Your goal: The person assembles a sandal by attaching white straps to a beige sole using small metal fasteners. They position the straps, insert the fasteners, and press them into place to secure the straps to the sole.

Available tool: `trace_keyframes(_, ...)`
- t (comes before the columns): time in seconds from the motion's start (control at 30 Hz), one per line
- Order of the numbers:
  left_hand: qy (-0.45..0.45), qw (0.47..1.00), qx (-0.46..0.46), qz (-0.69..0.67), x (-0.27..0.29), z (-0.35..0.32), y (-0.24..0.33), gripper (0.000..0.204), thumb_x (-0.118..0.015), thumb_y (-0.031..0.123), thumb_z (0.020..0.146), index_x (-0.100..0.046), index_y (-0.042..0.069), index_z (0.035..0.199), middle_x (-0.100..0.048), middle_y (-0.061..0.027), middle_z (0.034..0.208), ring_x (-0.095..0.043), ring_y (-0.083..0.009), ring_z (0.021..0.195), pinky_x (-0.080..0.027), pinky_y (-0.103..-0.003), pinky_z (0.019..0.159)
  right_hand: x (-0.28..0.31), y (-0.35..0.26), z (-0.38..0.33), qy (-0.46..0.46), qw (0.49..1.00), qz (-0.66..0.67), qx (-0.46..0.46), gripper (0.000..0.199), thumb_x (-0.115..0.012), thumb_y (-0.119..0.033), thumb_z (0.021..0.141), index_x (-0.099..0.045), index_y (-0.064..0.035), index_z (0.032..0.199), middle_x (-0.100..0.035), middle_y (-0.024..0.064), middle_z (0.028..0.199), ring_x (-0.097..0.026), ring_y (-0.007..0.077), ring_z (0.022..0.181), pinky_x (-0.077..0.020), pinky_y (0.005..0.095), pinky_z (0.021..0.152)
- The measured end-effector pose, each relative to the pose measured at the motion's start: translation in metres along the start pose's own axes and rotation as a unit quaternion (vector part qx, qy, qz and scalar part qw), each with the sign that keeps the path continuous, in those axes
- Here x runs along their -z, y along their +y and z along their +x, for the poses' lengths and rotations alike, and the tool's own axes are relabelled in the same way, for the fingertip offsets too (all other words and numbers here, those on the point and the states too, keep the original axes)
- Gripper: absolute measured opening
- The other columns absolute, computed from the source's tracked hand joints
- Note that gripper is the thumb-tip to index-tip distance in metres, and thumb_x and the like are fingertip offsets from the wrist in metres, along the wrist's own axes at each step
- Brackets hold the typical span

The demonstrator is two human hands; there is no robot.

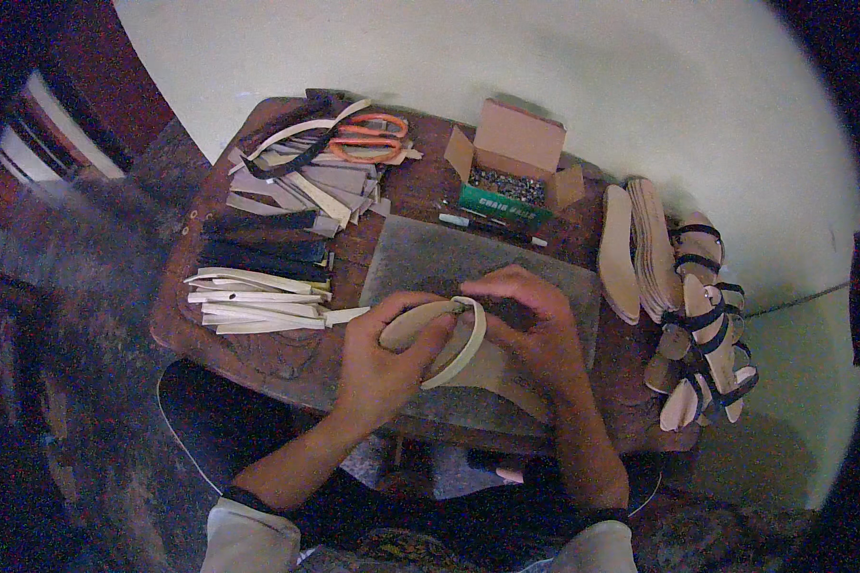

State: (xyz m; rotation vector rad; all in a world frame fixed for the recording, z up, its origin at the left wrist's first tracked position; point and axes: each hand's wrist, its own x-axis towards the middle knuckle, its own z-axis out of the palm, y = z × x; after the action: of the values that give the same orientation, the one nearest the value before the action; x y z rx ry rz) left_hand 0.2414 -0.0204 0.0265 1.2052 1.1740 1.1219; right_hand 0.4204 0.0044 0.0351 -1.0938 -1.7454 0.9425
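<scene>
My left hand clasps one sole; my right hand pinches one strap, thumb tip hidden; nails blur beyond counting.

On the brown wooden tabletop, a dark grey rectangular mat lies in the middle. Behind it stands an open green cardboard box with small silvery nails in it. At back left, orange-handled scissors lie on a heap of flat grey strips; before it lie flat black strips, then narrow cream strips. At right lie stacked long tan soles, with black-strapped tan sandals farther right. Above the mat, a curved tan sole sits between left hand and right hand, a bent cream strap across it.
</scene>
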Motion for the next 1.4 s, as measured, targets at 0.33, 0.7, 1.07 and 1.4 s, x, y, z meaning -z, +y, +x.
trace_keyframes(0.33, -0.003, 1.000, 0.016, 0.009, -0.003, 0.000, 0.000, 0.022, -0.068, 0.019, 0.085, -0.064, 0.002, 0.099, -0.067, -0.0064, 0.087, -0.063, -0.0111, 0.078, -0.051, -0.026, 0.069, -0.002, 0.006, -0.002, -0.008, 1.000, -0.004, 0.028, 0.020, -0.072, -0.003, 0.072, -0.066, -0.0042, 0.091, -0.064, 0.0086, 0.089, -0.062, 0.0204, 0.086, -0.0475, 0.0306, 0.078)
trace_keyframes(0.7, 0.017, 0.999, -0.027, 0.023, -0.005, -0.003, -0.006, 0.022, -0.067, 0.018, 0.086, -0.063, 0.002, 0.101, -0.068, -0.0079, 0.088, -0.064, -0.0126, 0.080, -0.051, -0.027, 0.070, -0.006, 0.005, -0.002, 0.014, 0.995, -0.072, 0.062, 0.017, -0.072, -0.001, 0.070, -0.063, -0.0046, 0.085, -0.060, 0.0077, 0.080, -0.060, 0.0209, 0.077, -0.0462, 0.0305, 0.070)
trace_keyframes(1.07, 0.022, 0.999, -0.025, 0.011, -0.007, -0.004, -0.007, 0.021, -0.067, 0.016, 0.085, -0.063, 0.002, 0.101, -0.068, -0.0075, 0.089, -0.063, -0.0127, 0.080, -0.051, -0.027, 0.071, -0.008, 0.004, -0.003, 0.016, 0.994, -0.061, 0.094, 0.022, -0.068, 0.001, 0.071, -0.058, -0.0045, 0.090, -0.062, 0.0132, 0.089, -0.062, 0.0302, 0.085, -0.0491, 0.0353, 0.076)
trace_keyframes(1.4, -0.001, 1.000, -0.014, 0.014, -0.003, -0.002, 0.000, 0.020, -0.068, 0.015, 0.084, -0.063, 0.003, 0.100, -0.067, -0.0065, 0.091, -0.062, -0.0126, 0.084, -0.050, -0.027, 0.075, -0.003, 0.001, -0.005, -0.002, 1.000, 0.012, -0.019, 0.021, -0.070, -0.005, 0.076, -0.065, -0.0032, 0.096, -0.063, 0.0084, 0.093, -0.060, 0.0186, 0.090, -0.0457, 0.0301, 0.083)
